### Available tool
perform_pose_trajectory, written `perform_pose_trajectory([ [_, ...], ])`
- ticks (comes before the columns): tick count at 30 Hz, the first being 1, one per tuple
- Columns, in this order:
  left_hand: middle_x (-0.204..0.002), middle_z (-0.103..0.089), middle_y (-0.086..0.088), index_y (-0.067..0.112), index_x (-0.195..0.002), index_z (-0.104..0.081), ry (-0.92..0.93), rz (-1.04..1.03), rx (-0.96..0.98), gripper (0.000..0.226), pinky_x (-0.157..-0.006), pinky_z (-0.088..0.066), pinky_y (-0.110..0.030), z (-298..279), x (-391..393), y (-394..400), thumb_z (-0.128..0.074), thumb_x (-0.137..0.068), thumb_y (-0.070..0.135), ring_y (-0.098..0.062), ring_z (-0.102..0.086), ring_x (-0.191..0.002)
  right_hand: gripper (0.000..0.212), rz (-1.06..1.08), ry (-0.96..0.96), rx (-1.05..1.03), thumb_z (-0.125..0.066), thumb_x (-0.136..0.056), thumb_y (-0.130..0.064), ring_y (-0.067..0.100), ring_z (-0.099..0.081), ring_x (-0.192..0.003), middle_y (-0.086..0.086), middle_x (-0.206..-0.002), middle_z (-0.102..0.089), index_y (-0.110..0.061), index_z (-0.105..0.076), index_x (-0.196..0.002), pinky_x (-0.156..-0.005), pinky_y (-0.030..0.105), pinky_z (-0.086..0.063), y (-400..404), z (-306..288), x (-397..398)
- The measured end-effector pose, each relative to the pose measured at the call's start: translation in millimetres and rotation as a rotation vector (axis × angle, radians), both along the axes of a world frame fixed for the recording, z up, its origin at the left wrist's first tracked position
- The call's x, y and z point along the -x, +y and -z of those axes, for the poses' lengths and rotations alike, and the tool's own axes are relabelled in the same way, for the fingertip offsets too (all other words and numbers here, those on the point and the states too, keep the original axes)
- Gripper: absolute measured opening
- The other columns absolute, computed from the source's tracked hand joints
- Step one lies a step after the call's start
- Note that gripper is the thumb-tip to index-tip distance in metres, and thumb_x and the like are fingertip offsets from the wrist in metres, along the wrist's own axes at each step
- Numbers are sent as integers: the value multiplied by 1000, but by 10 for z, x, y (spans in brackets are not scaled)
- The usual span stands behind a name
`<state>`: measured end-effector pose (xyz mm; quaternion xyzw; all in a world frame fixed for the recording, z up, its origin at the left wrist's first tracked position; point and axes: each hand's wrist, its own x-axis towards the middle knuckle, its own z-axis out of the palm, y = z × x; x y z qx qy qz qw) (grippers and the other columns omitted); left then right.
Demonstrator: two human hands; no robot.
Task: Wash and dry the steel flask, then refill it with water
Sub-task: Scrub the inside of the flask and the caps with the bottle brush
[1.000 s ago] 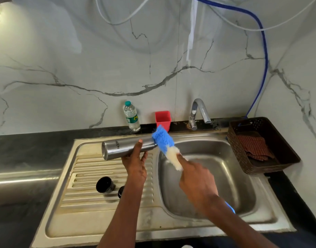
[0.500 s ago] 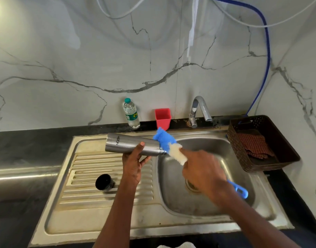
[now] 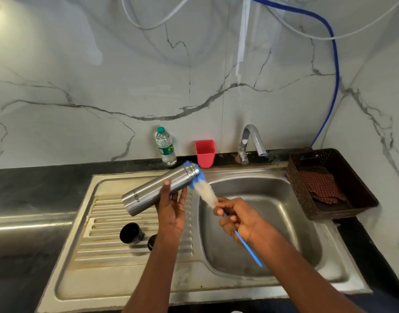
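Flask (image 3: 159, 192) in our left hand (image 3: 171, 210), held above the ribbed draining board of the sink (image 3: 99, 279): our fingers curl round its middle from below, the thumb lying over the near side. It tilts, its base low and to the left, its open mouth raised to the right, near the edge of the basin. Lettering runs along the lower body.

Our right hand (image 3: 237, 219) grips the bottle brush (image 3: 205, 193) by its thin blue handle, fingers clenched round the stem just below the bristles. The handle runs down and to the right past our wrist, over the basin. The white bristles sit just outside the mouth of the flask and the blue bristles press against its rim and neck; how much of the brush is inside we cannot tell.

On the draining board below the flask stands a black cap (image 3: 131, 233), and just to its right a second dark piece (image 3: 152, 242) shows, partly hidden by our left forearm.

Along the back ledge stand a plastic water bottle (image 3: 165, 146), a red cup (image 3: 205, 153) and the tap (image 3: 250, 142), its spout over the basin. To the right of the sink a dark brown basket (image 3: 361, 199) holds a checked cloth (image 3: 321, 187). A blue hose (image 3: 334, 71) hangs down the marble wall toward the basket.
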<state>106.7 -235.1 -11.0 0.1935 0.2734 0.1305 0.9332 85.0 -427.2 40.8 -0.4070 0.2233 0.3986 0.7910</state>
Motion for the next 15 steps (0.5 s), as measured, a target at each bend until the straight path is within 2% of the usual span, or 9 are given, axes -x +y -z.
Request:
perform_pose_trajectory([
  [1,-140,-68,-10,19,-150,-49,-7,21,-21,102,-95,-62,-46,-20,6,-45,-100,-62,19,-25,-68,-126,23,36,29,-14,-40,-100,-2,2,-23,-33,1,-65,-43,-16,-57,-98,-27,13,-15,36,-22,-32],
  [4,-140,-68,-3,22,-144,-53,-21,-26,-119,66,-99,-60,-48,19,-71,12,-80,-87,3,-22,-66,-129,22,72,71,-65,-40,-101,-1,2,-25,-33,1,-67,-43,-14,-58,-100,-26,13,-16,13,-74,-11],
  [7,-127,-74,5,25,-131,-59,-24,-59,-274,53,-99,-59,-47,-18,-81,116,-73,-91,-5,-16,-69,-122,24,68,85,-44,-41,-100,0,2,-25,-34,3,-67,-44,-13,-61,-106,-27,14,-17,-16,-159,134],
  [9,-125,-75,3,20,-135,-59,0,-86,-370,56,-98,-58,-48,-27,-41,106,-77,-88,-5,-14,-72,-116,34,38,-86,244,-43,-95,2,5,-28,-35,3,-65,-48,-16,-63,-115,-31,14,-19,106,-203,222],
  [11,-115,-78,6,18,-134,-60,36,-126,-418,56,-93,-58,-46,-57,-35,73,-81,-86,-3,-8,-75,-102,50,-23,-431,731,-46,-90,-2,11,-44,-44,2,-71,-59,-26,-66,-128,-39,19,-31,263,-247,347],
  [13,-112,-77,11,24,-128,-60,70,-153,-406,54,-89,-59,-42,-119,-61,11,-83,-85,0,-3,-75,-96,55,-137,-804,1123,-51,-92,-10,18,-65,-74,3,-97,-73,-31,-60,-141,-60,25,-46,344,-290,477],
  [15,-118,-75,8,24,-131,-59,99,-144,-397,58,-88,-61,-40,-175,-66,-101,-85,-84,2,-3,-75,-97,59,-188,-934,1298,-53,-97,-13,27,-69,-98,9,-118,-73,-32,-46,-152,-81,33,-53,383,-271,486],
])
